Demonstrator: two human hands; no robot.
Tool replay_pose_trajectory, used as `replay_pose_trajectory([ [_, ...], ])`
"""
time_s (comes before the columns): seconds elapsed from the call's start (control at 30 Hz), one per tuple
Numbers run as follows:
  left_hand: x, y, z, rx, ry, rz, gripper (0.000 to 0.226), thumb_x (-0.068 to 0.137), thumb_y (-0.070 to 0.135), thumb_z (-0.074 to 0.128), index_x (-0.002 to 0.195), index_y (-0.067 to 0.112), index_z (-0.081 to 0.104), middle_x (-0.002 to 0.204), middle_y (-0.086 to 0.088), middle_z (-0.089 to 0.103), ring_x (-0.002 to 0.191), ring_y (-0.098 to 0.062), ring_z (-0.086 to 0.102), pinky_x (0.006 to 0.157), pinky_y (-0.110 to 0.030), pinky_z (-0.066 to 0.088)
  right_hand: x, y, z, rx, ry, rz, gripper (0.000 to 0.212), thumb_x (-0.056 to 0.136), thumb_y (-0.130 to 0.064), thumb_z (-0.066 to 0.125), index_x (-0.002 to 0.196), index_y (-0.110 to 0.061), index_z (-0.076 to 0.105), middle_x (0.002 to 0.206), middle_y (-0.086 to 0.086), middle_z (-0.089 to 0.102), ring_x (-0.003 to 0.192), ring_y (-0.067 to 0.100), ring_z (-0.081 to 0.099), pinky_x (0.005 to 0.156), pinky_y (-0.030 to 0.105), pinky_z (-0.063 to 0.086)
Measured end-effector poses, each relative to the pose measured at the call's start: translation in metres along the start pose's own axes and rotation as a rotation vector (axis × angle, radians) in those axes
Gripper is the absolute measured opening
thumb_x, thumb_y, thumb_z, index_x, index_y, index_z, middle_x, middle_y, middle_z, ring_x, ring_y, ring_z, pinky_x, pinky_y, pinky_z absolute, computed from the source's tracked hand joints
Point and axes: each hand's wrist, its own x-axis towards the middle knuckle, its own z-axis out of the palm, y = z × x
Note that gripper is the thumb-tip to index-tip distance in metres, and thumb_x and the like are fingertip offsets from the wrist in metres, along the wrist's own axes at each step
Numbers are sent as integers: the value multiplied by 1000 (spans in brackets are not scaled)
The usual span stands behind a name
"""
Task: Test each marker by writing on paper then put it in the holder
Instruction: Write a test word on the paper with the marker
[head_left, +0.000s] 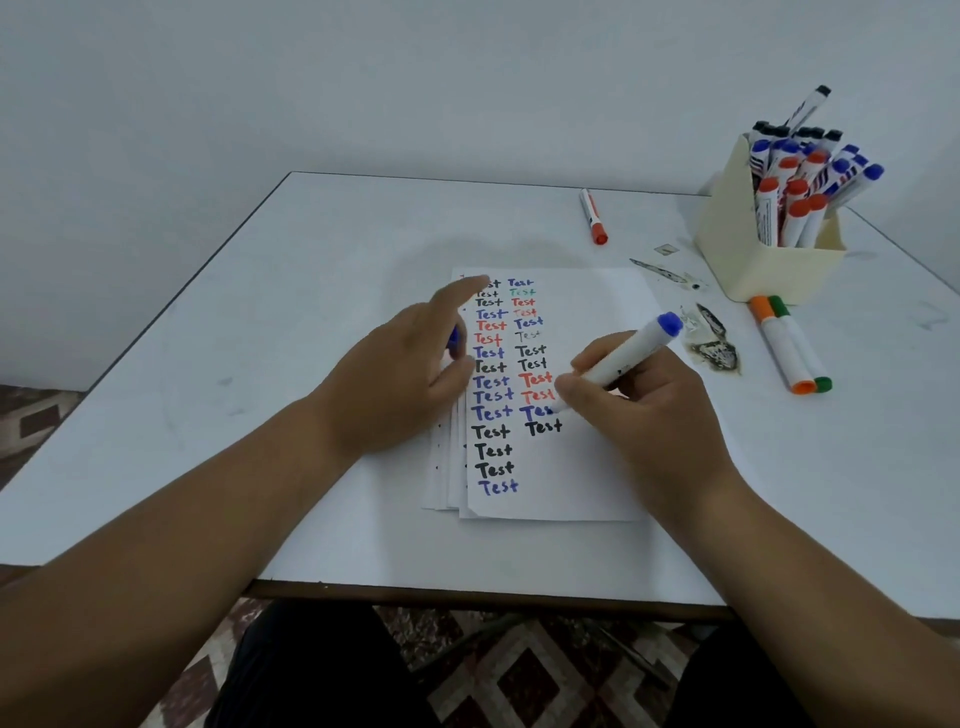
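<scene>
The blue marker (621, 360) sits gripped in the right hand (641, 410), tip on the paper (571, 467), long axis rising toward the cream holder (748, 260) far right, the right hand's side. The left hand (400, 374) presses the sheet, pinching what appears to be the blue cap (453, 340).

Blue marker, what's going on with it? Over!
Right hand grips blue marker, tip on paper. Left hand holds blue cap, steadies sheet. Holder path unobstructed.
</scene>
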Motion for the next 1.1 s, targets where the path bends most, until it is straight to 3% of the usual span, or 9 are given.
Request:
replay_pose_trajectory([
  [0.07,-1,1,1,-70,-12,13,60,102,15,48,152,34,23,105,15,58,93,2,50,78,-14,37,3,1,-2,110,11,2,15,84,-6,78,93,-13,69,89,3,73,83,17,69,74,31,56],
  [0.17,-2,6,4,-82,-16,56,73,101,16,54,157,35,10,120,19,64,104,7,49,86,-4,35,2,3,-5,223,14,-4,15,86,3,73,96,-8,71,100,7,76,95,26,73,87,45,59],
  [0.3,0,18,6,-98,-70,55,88,99,24,60,151,49,-7,129,26,62,118,6,45,91,2,30,-2,3,-7,342,-40,-31,11,88,0,67,99,-3,69,98,16,74,93,36,74,84,44,61],
  [0.5,0,23,6,-88,-74,98,89,97,27,62,147,52,-8,129,31,58,110,21,39,90,5,24,-3,1,-6,338,-46,-54,14,87,-3,69,99,2,63,95,17,76,89,36,75,80,47,61],
  [0.57,-1,25,5,-68,-81,112,88,97,27,63,149,52,-4,128,31,57,116,9,44,92,4,27,-3,1,-6,302,-59,-51,10,88,-1,71,96,-2,66,95,17,76,89,37,75,82,51,61],
  [0.63,-3,26,5,-18,-59,170,86,97,26,63,154,48,3,128,21,64,117,-5,49,96,-8,36,-3,1,-5,287,-66,-33,8,88,0,71,95,-3,68,94,17,76,87,36,75,83,54,60],
  [0.73,-4,29,7,55,-47,229,83,97,25,61,154,44,3,117,12,68,102,-10,55,85,-26,48,-3,2,-5,281,-85,-16,8,86,-2,74,92,-6,71,92,17,76,85,37,75,83,57,59],
  [0.97,-4,30,9,52,-103,199,85,99,16,54,144,59,-3,112,6,65,90,-5,49,77,-23,44,-5,-2,-4,185,-106,-70,10,83,-7,79,90,-13,74,82,8,77,76,28,75,72,39,61],
  [1.1,-5,32,11,14,-119,179,85,98,8,52,145,60,3,107,6,64,88,-6,48,73,-21,46,-3,0,-4,173,-102,-62,10,83,-8,79,91,-12,74,82,9,77,77,30,75,74,45,62],
])
